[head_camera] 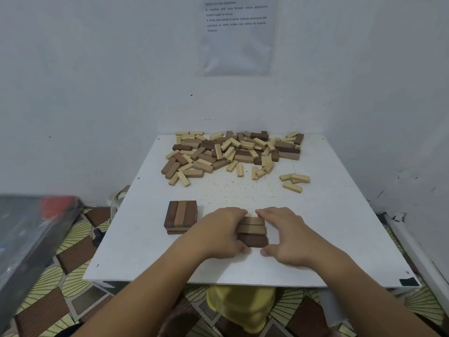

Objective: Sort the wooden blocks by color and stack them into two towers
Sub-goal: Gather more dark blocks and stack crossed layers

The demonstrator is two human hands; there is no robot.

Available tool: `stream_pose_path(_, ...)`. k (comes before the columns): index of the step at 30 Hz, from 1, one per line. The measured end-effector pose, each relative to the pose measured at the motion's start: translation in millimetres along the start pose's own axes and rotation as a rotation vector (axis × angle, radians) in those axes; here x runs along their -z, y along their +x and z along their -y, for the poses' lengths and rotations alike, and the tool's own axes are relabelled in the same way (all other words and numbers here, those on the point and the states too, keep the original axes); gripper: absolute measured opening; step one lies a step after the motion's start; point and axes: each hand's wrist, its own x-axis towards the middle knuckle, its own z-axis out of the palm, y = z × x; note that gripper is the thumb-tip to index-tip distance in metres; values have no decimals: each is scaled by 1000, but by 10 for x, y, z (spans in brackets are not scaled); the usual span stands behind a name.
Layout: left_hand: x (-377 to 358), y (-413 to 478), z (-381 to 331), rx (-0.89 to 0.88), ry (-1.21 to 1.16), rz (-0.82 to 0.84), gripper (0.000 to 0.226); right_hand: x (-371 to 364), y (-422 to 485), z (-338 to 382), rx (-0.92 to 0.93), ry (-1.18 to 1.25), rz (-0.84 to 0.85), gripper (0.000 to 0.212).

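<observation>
A row of three brown blocks (252,231) lies side by side on the white table (328,227), near its front. My left hand (218,233) grips the row's left end, fingers curled over it. My right hand (284,235) holds the right end between fingers and thumb. To the left stands a low brown stack (181,216) of two layers, three blocks across the top. At the back of the table lies a mixed heap of brown and light blocks (230,152). A few light blocks (294,181) lie apart at the right.
The table stands in a corner of white walls, with a printed sheet (237,35) on the back wall. A grey case (29,234) sits on the patterned floor at the left. Bare table surface lies between the heap and my hands.
</observation>
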Motion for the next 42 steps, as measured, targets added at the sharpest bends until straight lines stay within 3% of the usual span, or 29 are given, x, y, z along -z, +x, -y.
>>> stream_pose_path(7, -97, 106, 34, -57, 86, -83, 36, -60, 69, -69, -5, 135, -92, 83)
stream_pose_path(21, -179, 68, 15, -5, -72, -171, 48, -80, 24, -33, -16, 151, -130, 80)
stream_pose_path(42, -172, 97, 16, -13, -70, -140, 55, -90, -18, -8, 45, 125, -114, 75)
